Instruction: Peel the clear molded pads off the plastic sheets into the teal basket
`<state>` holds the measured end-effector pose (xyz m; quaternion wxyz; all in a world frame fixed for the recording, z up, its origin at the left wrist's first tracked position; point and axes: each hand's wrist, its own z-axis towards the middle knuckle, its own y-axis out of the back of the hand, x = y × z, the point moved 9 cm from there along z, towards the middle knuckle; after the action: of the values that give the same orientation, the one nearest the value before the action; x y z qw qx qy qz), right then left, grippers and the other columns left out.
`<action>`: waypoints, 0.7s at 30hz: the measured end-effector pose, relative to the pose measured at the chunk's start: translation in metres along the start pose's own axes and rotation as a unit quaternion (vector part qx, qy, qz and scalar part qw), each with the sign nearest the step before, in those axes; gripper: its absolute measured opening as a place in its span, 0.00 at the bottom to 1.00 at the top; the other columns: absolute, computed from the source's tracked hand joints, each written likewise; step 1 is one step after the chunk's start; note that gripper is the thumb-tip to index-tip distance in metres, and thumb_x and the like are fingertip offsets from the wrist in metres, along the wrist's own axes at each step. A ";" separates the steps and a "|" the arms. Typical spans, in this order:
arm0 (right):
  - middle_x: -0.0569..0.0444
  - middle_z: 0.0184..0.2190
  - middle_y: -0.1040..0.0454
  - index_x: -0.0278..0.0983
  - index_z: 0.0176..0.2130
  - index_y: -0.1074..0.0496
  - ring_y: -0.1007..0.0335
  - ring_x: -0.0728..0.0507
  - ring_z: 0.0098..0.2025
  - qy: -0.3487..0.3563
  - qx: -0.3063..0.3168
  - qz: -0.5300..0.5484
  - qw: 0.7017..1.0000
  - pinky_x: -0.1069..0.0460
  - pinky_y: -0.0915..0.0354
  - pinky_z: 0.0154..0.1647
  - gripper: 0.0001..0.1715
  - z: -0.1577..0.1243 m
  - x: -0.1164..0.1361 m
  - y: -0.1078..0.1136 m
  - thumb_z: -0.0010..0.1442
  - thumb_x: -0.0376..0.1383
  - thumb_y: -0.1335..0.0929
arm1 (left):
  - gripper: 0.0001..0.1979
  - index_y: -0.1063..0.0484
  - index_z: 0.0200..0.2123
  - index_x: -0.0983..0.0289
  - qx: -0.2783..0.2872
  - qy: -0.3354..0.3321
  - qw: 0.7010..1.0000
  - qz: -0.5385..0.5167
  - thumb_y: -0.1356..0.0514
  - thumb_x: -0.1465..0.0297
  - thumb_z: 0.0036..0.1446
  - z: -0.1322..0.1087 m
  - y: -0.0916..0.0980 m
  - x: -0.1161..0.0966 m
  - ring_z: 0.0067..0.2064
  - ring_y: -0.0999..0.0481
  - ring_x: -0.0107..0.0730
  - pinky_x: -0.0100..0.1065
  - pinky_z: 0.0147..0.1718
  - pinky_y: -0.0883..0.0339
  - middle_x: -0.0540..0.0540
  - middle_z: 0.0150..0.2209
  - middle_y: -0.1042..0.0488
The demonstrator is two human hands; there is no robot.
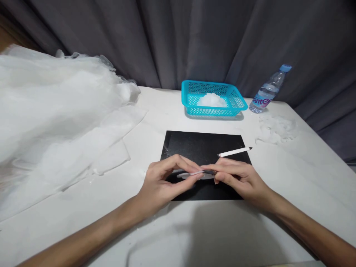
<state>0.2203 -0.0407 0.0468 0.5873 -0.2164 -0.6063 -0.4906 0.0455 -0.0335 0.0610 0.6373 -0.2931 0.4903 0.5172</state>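
Observation:
Over a black board (200,142), my left hand (167,174) pinches the edge of a small, thin whitish piece (197,172) between thumb and fingers. My right hand (239,176) meets it from the other side, its fingers closed round a slim dark tool (210,172) whose tip reaches the piece. The fingers hide most of that tool, so its kind is unclear. Just below the fingertips, a flat translucent white shape (183,175) shows against the board. A white pencil-like stick (235,151) with a dark tip lies across the board's right edge, behind my right hand.
A large heap of white fluffy fibre (55,111) covers the table's left side. Farther back stands a blue plastic basket (217,112) with white fluff (211,100) inside. A water bottle (268,91) and a thin white wisp (278,129) are at the right. Grey curtains (178,40) hang behind.

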 end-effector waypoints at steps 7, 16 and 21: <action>0.54 0.31 0.26 0.45 0.59 0.21 0.30 0.46 0.36 0.000 -0.007 -0.002 1.000 0.51 0.32 0.40 0.18 0.000 -0.001 0.000 0.74 0.41 0.33 | 0.07 0.22 0.36 0.62 -0.004 -0.007 1.000 0.003 0.29 0.78 0.59 -0.001 0.000 -0.002 0.39 0.15 0.35 0.35 0.41 0.21 0.53 0.35 0.16; 0.52 0.33 0.24 0.42 0.57 0.19 0.30 0.46 0.35 0.000 -0.024 0.002 1.000 0.51 0.31 0.40 0.18 0.001 0.001 0.000 0.73 0.42 0.32 | 0.07 0.21 0.36 0.62 -0.010 -0.014 1.000 0.011 0.29 0.78 0.59 0.001 0.000 -0.005 0.39 0.15 0.36 0.35 0.40 0.20 0.53 0.35 0.16; 0.52 0.34 0.23 0.42 0.58 0.20 0.29 0.46 0.35 0.014 -0.029 -0.007 0.999 0.50 0.30 0.41 0.18 0.002 0.004 0.001 0.74 0.42 0.32 | 0.08 0.21 0.37 0.61 -0.005 -0.014 1.000 0.007 0.30 0.79 0.59 0.000 0.000 -0.003 0.40 0.15 0.34 0.34 0.42 0.20 0.52 0.37 0.16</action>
<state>0.2190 -0.0402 0.0511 0.5861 -0.2224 -0.5846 -0.5150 0.0457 -0.0345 0.0636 0.6391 -0.2859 0.4805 0.5282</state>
